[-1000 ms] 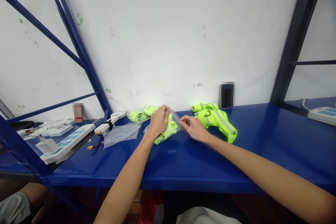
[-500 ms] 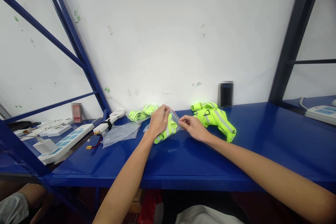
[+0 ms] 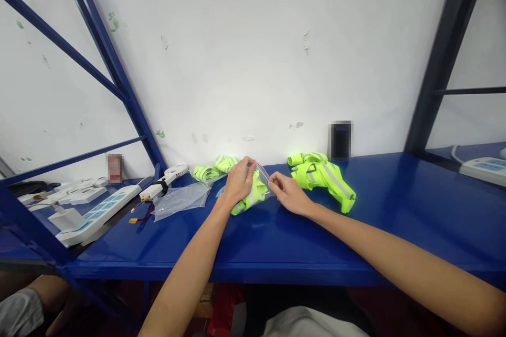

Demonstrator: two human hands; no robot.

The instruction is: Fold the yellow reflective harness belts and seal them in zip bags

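Two pinches hold our clear zip bag (image 3: 264,175) above the blue table (image 3: 395,231): left hand (image 3: 240,181) at the top, right hand (image 3: 292,194) at the right edge, around a neon-yellow reflective strap (image 3: 253,199). We would do well to hold the red-lined mouth taut, fabric clear of it. Another reflective bundle (image 3: 322,174) crowds our right hand; a flat plastic bag (image 3: 179,201) and handheld fan (image 3: 176,171) lie left, well apart.

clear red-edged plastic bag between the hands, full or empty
Not empty: neon-yellow, grey-striped fabric shows through the bag. How full, I cannot tell; the left hand covers part.
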